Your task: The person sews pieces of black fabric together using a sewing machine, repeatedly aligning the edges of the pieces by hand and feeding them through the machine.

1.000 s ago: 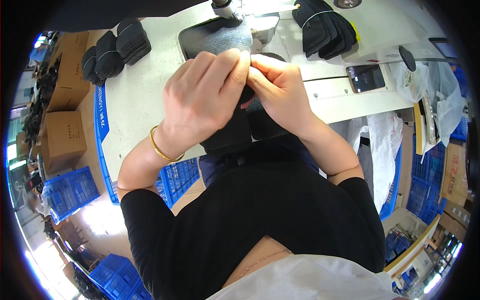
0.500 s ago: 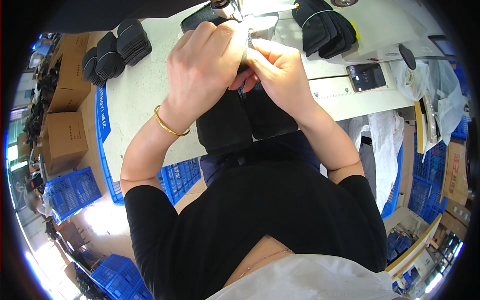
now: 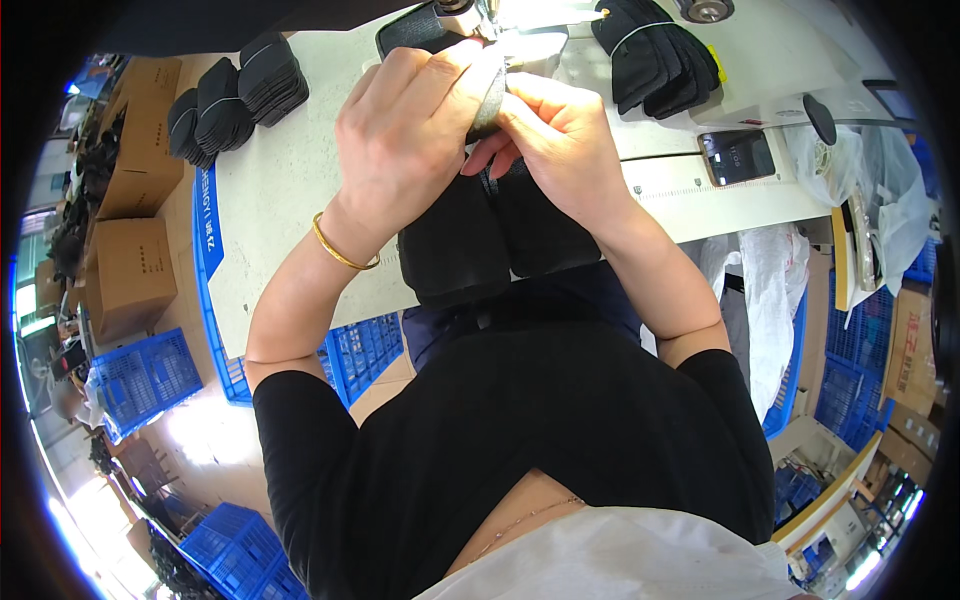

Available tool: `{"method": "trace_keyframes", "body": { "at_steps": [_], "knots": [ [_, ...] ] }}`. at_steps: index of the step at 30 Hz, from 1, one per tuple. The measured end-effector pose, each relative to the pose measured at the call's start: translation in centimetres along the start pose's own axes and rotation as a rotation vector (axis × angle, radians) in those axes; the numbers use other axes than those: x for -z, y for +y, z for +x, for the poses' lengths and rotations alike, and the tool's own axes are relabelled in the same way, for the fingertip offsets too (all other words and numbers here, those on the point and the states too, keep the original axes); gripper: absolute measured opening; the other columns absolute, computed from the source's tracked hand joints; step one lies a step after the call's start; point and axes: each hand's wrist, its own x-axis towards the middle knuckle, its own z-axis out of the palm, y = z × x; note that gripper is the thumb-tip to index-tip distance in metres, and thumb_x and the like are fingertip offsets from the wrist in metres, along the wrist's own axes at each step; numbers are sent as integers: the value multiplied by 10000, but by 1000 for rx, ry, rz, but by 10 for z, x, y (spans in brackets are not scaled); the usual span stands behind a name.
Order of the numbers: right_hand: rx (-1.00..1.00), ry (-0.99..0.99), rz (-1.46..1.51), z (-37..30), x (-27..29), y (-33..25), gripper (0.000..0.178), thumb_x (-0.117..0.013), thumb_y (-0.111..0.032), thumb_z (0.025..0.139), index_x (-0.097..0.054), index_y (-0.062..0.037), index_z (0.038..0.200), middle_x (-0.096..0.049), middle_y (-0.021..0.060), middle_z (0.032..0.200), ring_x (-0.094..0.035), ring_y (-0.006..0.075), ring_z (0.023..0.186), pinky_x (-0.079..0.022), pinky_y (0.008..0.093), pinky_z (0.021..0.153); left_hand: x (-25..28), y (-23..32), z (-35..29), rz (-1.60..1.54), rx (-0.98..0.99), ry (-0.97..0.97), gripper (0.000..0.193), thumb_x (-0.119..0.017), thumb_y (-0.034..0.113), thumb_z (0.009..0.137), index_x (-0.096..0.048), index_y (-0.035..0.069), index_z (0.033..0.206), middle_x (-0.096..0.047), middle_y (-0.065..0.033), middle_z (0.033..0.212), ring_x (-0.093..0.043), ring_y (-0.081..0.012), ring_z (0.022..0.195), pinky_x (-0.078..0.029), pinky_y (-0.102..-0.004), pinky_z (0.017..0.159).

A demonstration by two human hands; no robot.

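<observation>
My left hand (image 3: 400, 140) is closed at the sewing machine's needle area (image 3: 470, 18), its fingers on a dark fabric piece (image 3: 487, 112). Opposite it, my right hand (image 3: 565, 140) pinches the same piece between thumb and fingers. A greyish face of the piece shows between the hands; the rest of it is hidden under my fingers. Below them, two black padded flaps (image 3: 455, 255) lie side by side at the table's front edge. Whether they join the held piece I cannot tell. Another black piece (image 3: 412, 32) lies beside the needle area.
Stacks of black fabric pieces (image 3: 222, 105) stand on the white table (image 3: 290, 200) at the left. A tied black bundle (image 3: 655, 60) lies at the far right, with a phone (image 3: 737, 157) nearer. Blue crates (image 3: 150, 380) and cardboard boxes (image 3: 130, 270) flank the table.
More of the fabric's greyish face shows between my hands, which keep their hold and have barely moved. The whole view has shifted slightly.
</observation>
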Motion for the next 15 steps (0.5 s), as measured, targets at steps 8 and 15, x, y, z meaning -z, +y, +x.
{"method": "trace_keyframes", "body": {
  "at_steps": [8,15],
  "knots": [
    [-13,16,118,1,-1,4,183,-498,-63,978,-630,53,929,-687,98,757,-720,176,668,-531,237,528,0,1,-3,-123,87,9,452,-664,-34,558,-722,45,999,-690,-44,995,-622,-210,817,-522,-305,680],
    [-29,-28,15,-2,2,1,249,-459,-100,1021,-623,70,1102,-689,109,883,-708,173,747,-545,241,618,10,-1,-1,-254,135,29,373,-754,124,684,-695,16,1036,-673,-92,1018,-618,-260,823,-501,-353,742]
  ]
}}
